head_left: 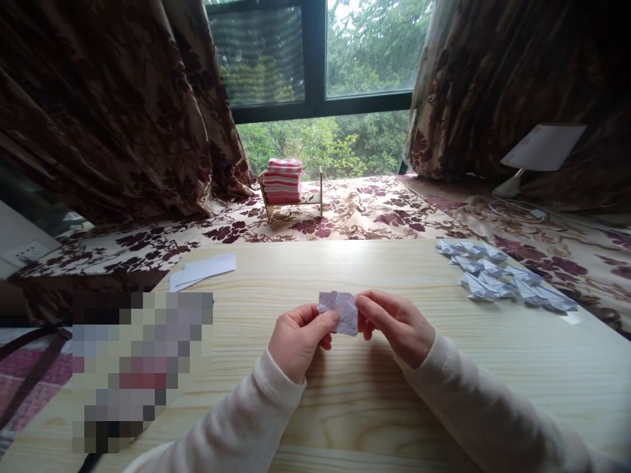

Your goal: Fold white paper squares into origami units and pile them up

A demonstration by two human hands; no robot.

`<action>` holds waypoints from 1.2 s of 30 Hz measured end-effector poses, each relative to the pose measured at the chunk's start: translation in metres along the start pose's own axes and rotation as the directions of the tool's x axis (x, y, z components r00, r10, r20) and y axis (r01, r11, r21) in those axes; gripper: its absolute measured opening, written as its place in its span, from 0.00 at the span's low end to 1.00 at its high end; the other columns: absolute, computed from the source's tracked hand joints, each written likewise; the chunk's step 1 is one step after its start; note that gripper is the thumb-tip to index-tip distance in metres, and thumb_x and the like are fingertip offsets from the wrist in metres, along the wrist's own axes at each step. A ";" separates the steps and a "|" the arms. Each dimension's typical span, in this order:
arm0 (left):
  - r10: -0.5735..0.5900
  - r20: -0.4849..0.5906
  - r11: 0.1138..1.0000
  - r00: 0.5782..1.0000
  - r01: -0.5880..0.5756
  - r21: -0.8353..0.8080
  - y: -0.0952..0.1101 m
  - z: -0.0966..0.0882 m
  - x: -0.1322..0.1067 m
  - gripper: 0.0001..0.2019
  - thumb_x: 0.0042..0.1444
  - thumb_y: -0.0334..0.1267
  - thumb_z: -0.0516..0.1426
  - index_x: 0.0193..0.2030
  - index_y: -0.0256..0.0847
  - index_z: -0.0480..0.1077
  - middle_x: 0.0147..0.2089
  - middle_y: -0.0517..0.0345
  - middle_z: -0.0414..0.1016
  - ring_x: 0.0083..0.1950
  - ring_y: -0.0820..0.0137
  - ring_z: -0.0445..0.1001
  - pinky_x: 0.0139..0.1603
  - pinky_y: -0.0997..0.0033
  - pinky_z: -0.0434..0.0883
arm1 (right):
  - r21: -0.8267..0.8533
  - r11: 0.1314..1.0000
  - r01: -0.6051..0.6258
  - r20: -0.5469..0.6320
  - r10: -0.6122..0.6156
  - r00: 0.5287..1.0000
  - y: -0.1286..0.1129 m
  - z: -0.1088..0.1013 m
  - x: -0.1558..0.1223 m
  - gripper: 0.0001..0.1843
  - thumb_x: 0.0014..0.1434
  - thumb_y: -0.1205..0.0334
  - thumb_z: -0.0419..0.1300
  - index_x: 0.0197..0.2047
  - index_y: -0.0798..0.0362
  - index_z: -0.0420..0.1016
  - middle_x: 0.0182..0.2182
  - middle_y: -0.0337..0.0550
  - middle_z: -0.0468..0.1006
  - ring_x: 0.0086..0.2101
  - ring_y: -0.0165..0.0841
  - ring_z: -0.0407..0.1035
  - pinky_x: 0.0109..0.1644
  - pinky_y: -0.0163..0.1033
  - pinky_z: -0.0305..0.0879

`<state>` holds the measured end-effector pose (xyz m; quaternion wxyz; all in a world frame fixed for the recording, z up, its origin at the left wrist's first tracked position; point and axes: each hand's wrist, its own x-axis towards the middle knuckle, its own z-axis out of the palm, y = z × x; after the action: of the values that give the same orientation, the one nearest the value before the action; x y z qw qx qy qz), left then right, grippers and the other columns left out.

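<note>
A small folded piece of pale lilac patterned paper [340, 310] is held just above the light wooden table [345, 407]. My left hand [298, 340] pinches its left edge between thumb and fingers. My right hand [397, 325] pinches its right edge. Both hands are near the middle of the table, sleeves in cream fabric. A heap of several similar folded paper pieces [503, 279] lies at the table's right far corner. Flat white paper sheets [202, 270] lie at the left far side.
A pixelated patch [140, 368] covers the table's left part. Behind the table runs a floral-covered ledge [374, 210] with a small wooden rack holding striped pink cloth [283, 180]. A white lamp [537, 154] stands at right. Dark floral curtains flank the window.
</note>
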<state>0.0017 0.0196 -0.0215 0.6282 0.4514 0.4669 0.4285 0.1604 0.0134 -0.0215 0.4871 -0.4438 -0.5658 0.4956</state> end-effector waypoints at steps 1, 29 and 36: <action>0.000 -0.019 1.000 1.000 0.000 -0.017 0.000 0.000 0.000 0.11 0.40 0.42 0.63 0.22 0.35 0.72 0.18 0.63 0.66 0.20 0.79 0.62 0.23 0.78 0.60 | -0.005 1.000 -0.015 0.024 0.015 1.000 -0.001 -0.001 0.000 0.20 0.54 0.47 0.57 0.25 0.56 0.70 0.19 0.37 0.68 0.21 0.26 0.63 0.24 0.32 0.63; -0.095 0.046 0.995 0.994 0.095 -0.002 0.007 0.001 -0.001 0.07 0.34 0.36 0.60 0.19 0.33 0.70 0.15 0.61 0.66 0.19 0.76 0.64 0.20 0.76 0.66 | -0.251 0.932 0.261 0.027 -0.262 0.965 0.010 0.003 -0.006 0.08 0.53 0.65 0.58 0.38 0.55 0.71 0.24 0.40 0.73 0.25 0.30 0.68 0.28 0.36 0.67; -0.106 0.063 0.994 0.992 0.104 0.031 0.006 0.003 -0.001 0.06 0.35 0.36 0.60 0.18 0.33 0.70 0.15 0.62 0.66 0.18 0.77 0.63 0.19 0.76 0.65 | -0.392 0.822 0.412 0.045 -0.430 0.902 0.003 0.001 -0.003 0.05 0.52 0.67 0.59 0.34 0.56 0.72 0.23 0.39 0.69 0.23 0.27 0.64 0.23 0.32 0.63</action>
<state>0.0035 0.0198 -0.0148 0.6583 0.4483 0.4755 0.3735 0.1596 0.0102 -0.0247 0.4982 -0.4075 -0.7261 0.2421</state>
